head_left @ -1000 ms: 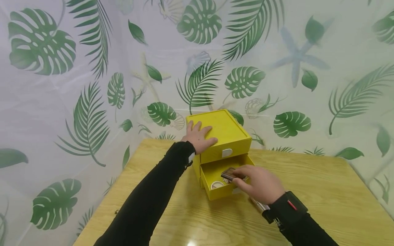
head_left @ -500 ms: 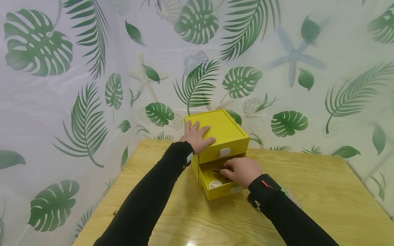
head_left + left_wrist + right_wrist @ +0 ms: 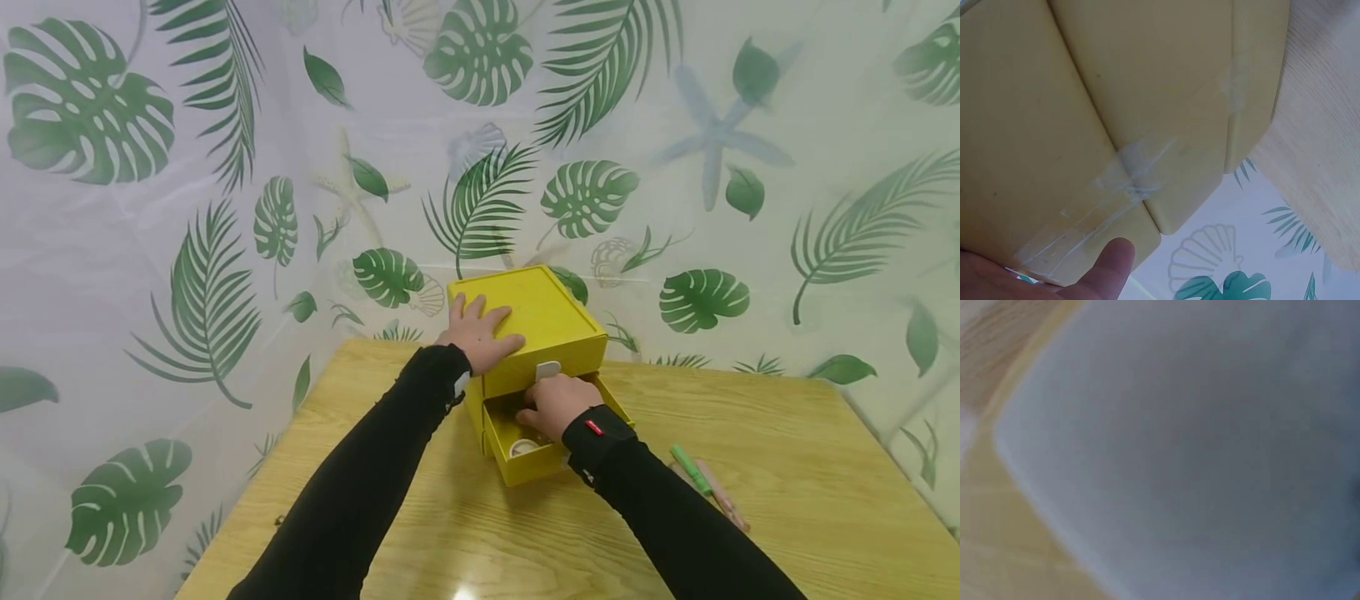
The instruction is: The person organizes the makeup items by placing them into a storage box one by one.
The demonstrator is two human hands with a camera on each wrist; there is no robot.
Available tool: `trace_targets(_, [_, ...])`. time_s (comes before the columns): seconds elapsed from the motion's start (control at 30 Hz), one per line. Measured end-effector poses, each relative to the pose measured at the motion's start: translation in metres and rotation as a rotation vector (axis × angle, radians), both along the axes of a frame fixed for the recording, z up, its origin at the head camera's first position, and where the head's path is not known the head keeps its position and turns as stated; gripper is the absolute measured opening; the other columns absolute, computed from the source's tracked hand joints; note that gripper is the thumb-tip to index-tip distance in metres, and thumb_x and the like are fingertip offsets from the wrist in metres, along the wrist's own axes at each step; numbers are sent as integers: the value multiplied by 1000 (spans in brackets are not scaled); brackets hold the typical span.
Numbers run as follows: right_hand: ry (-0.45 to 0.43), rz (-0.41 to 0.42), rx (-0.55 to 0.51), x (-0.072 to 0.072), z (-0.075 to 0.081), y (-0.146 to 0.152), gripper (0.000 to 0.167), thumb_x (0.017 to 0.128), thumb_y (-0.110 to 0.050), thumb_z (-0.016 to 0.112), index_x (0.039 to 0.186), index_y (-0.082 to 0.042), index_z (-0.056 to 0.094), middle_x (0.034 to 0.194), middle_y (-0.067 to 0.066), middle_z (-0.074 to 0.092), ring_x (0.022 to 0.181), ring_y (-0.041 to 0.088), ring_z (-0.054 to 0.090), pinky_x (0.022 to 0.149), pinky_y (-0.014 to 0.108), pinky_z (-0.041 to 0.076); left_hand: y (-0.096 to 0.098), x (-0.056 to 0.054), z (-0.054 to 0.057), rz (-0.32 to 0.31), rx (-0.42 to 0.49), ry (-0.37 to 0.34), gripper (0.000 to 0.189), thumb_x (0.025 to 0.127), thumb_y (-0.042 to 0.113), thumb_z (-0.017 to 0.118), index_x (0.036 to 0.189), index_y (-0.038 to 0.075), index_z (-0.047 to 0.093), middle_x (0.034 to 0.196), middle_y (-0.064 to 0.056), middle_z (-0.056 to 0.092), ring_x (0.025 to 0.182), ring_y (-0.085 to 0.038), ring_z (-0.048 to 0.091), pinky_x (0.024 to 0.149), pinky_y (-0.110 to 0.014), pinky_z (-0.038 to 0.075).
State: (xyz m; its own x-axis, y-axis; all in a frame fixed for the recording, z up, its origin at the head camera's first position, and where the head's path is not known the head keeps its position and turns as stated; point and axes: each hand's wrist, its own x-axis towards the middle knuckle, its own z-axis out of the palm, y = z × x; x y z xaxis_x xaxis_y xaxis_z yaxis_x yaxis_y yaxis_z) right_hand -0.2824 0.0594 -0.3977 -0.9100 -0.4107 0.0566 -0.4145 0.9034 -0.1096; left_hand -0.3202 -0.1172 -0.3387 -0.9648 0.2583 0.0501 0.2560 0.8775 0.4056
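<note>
A yellow drawer box [image 3: 536, 308] stands on the table with its lower drawer [image 3: 525, 473] pulled out. My left hand [image 3: 480, 337] rests on the left edge of its top, fingers spread; the left wrist view shows the taped yellow side and a fingertip [image 3: 1113, 265]. My right hand [image 3: 558, 404] reaches into the lower drawer below the white tab [image 3: 548, 367] of the upper one. Its fingertips are hidden, so I cannot see whether it still holds the dark brown flat case. A round white-rimmed item [image 3: 522, 447] lies at the drawer's front left.
On the wooden table [image 3: 787, 450], a green pen-like stick [image 3: 691, 469] and a pink one [image 3: 722, 494] lie right of my right forearm. A tiny dark object [image 3: 280, 520] is at the left. Leaf-patterned sheeting [image 3: 420, 208] hangs behind. Blurred pale grey fills most of the right wrist view.
My right hand has moved left and deeper into the lower drawer, taking the dark brown case in with it. The sticks have come into view beside the forearm. My left hand has stayed put.
</note>
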Motion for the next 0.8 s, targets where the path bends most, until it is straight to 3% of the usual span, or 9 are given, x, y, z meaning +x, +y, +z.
trace_targets(0.13, [-4,-6,12,-1,-2,-6,26,90,-39,76,72,-22,68,59,-8,55,56,14,52,53,33,43,0,0,1,13,-11,-5,69,100,58,48,159,25,37,168,-13,14,153,-39,-4,117,-60,25])
trace_targets(0.3, [-8,-37,6,-1,-6,-8,20,88,-39,79,79,-21,74,61,-8,57,58,15,53,55,33,44,1,-1,-1,12,-15,-5,69,99,59,47,159,25,37,168,-13,14,154,-39,-4,117,-59,25])
trace_targets(0.57, [39,-11,43,-2,-10,-12,17,93,-20,70,76,-20,74,66,-5,59,60,17,57,57,40,51,-2,-2,-3,12,4,1,68,99,57,48,158,25,39,168,-13,15,154,-38,-4,117,-59,25])
trace_targets(0.8, [-32,23,66,-5,-8,-8,21,96,-20,63,77,-21,72,70,-5,60,61,16,55,56,36,46,-2,-2,-2,16,2,2,67,99,58,49,158,27,39,168,-11,15,154,-37,-4,116,-60,27])
